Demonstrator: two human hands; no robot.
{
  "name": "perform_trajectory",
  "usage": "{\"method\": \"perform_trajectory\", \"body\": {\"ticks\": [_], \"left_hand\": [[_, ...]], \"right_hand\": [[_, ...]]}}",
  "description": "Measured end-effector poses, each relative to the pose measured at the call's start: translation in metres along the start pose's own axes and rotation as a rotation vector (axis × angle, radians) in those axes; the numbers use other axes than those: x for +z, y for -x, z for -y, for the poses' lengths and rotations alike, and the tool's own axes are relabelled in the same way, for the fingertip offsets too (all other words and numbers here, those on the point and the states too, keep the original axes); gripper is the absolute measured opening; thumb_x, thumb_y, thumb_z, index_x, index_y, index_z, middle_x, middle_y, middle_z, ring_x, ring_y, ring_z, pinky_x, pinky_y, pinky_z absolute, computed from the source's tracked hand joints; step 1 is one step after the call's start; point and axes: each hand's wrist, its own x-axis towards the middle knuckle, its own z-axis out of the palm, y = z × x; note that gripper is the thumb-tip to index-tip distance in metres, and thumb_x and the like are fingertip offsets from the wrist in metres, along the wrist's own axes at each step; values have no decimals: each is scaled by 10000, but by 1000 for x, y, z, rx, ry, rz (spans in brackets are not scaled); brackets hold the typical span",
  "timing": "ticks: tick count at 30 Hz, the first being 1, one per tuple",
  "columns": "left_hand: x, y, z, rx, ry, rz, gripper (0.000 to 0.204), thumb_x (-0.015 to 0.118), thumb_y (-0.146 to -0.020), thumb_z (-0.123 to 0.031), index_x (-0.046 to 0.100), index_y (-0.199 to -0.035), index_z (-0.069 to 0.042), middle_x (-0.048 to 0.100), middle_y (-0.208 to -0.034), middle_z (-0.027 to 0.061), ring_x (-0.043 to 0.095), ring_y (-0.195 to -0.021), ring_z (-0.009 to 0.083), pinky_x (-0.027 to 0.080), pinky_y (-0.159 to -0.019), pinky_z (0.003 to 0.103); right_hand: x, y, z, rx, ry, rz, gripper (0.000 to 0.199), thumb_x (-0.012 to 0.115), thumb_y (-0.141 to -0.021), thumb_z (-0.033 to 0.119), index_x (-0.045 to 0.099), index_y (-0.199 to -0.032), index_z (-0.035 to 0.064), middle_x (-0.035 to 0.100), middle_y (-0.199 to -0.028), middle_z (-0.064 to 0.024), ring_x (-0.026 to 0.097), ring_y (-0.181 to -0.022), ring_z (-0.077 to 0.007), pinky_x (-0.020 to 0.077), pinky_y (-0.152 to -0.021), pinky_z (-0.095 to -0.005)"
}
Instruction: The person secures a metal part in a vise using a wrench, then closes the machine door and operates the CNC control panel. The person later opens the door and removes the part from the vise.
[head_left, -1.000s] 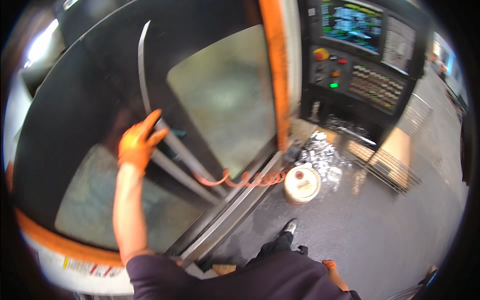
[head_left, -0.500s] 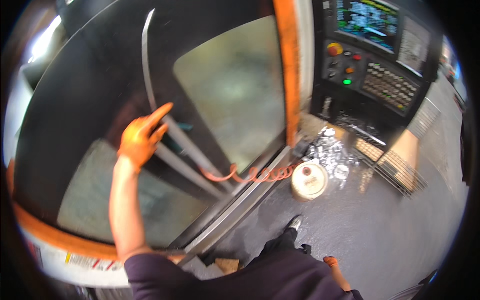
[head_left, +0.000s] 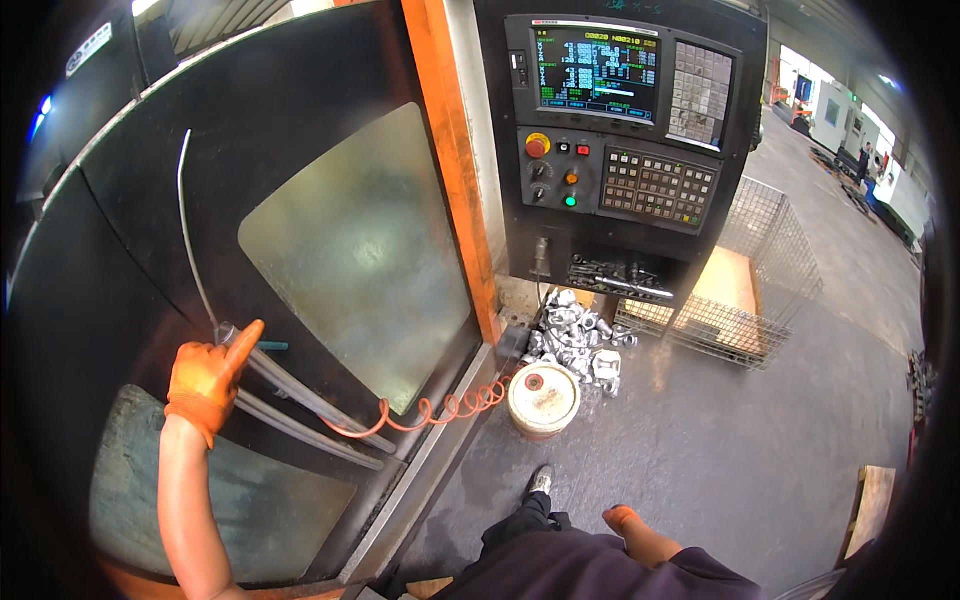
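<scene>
I stand on a grey workshop floor (head_left: pixel 720 450) in front of a big dark machine with sliding doors (head_left: pixel 300 200).

My left hand (head_left: pixel 208 375), in an orange glove, is clenched around the long metal door handle (head_left: pixel 195 250), thumb stretched up along it. The bar runs up and curves over the black door panel, so it gives me a hold at arm's height; my bare forearm rises to it from the lower edge. Just beside the grip, slanted rails (head_left: pixel 300 405) cross the door below the window (head_left: pixel 360 260), and an orange coiled hose (head_left: pixel 440 410) hangs from there toward the floor.

My right hand (head_left: pixel 625 520) hangs low by my hip, holding nothing that I can see; whether it is curled or loose I cannot tell.

To the right of the orange door post (head_left: pixel 455 200) sits the control panel (head_left: pixel 620 130), with lit screen and keypads. Below it lies a heap of metal parts (head_left: pixel 575 335), a round bucket (head_left: pixel 543 400) touching its near edge, and a wire-mesh crate (head_left: pixel 760 270) further right. Past my shoe (head_left: pixel 540 482) the floor lies open to the right.
</scene>
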Motion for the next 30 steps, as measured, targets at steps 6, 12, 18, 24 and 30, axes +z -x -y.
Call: {"method": "perform_trajectory", "body": {"ticks": [6,12,18,24,30], "left_hand": [[7,1,0,-3,-129,23,585,681,-810,-91,547,-1372,-183,590,-646,97,572,-549,297,448,-551,425],[13,-10,-9,-180,-146,-280,619,752,-803,-231,547,-1386,-256,549,-615,83,546,-496,286,432,-493,416],[10,-3,-13,-404,409,-407,273,624,-926,-220,677,-1169,-108,684,-803,106,681,-707,261,517,-647,341],[5,-10,-7,-502,762,-207,338,538,-988,-254,616,-1264,-75,671,-900,96,630,-785,193,498,-753,298],[10,0,7,-385,930,-286,450,427,-1043,-290,507,-1375,4,601,-1227,121,595,-933,171,488,-859,312]], "right_hand": [[-1,-6,13,23,-122,15,499,436,-942,395,671,-1161,13,627,-1258,-212,560,-1220,-388,443,-1009,-443],[58,-103,-59,-236,410,137,490,440,-923,396,697,-1091,15,639,-1239,-194,570,-1210,-381,434,-1022,-431],[41,-72,-29,-340,108,34,473,484,-883,367,698,-990,-42,683,-1073,-264,646,-1064,-395,501,-902,-440],[41,-38,-33,-219,-178,-42,423,557,-845,327,694,-969,-54,696,-1040,-259,657,-1041,-376,501,-892,-437],[85,-62,-65,-219,42,26,422,493,-853,330,697,-923,-34,686,-1022,-272,644,-1028,-408,493,-887,-451]]}}
